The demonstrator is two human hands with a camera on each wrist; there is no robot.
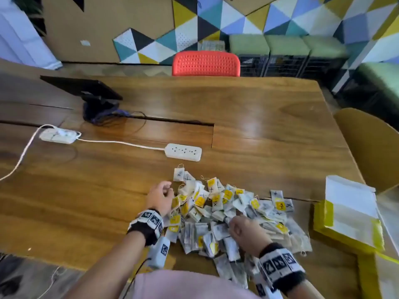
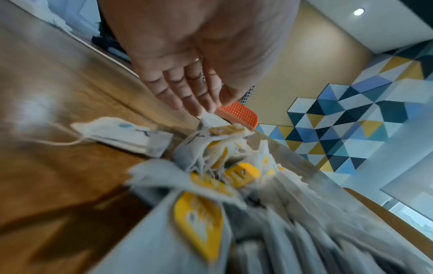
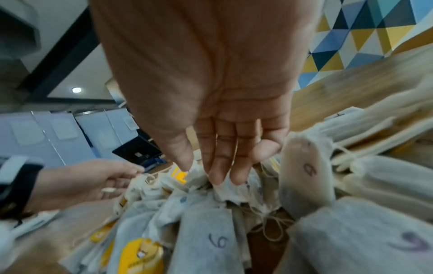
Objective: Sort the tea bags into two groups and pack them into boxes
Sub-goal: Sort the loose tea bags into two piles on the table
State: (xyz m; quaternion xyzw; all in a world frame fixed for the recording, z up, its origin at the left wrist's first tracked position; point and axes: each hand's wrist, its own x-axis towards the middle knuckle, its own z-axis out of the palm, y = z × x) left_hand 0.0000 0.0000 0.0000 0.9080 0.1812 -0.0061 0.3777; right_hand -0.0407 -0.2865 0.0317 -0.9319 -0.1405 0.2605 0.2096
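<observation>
A loose pile of white tea bags [image 1: 233,214] lies on the wooden table [image 1: 97,190]; several carry yellow tags and pen marks such as x, + or numbers. My left hand [image 1: 167,192] is at the pile's left edge, and in the left wrist view its straight fingers [image 2: 199,103] touch the top of a tea bag [image 2: 208,118]. My right hand [image 1: 234,225] rests on the middle of the pile, its fingertips [image 3: 218,178] pressing down among numbered bags [image 3: 211,241]. Neither hand plainly grips a bag. An open yellow and white box [image 1: 349,214] sits to the right of the pile.
Two white power strips [image 1: 183,151] [image 1: 58,135] joined by a cable lie beyond the pile. A dark tablet on a stand [image 1: 86,87] is at the far left. A red chair [image 1: 206,63] and a yellow chair [image 1: 371,147] border the table.
</observation>
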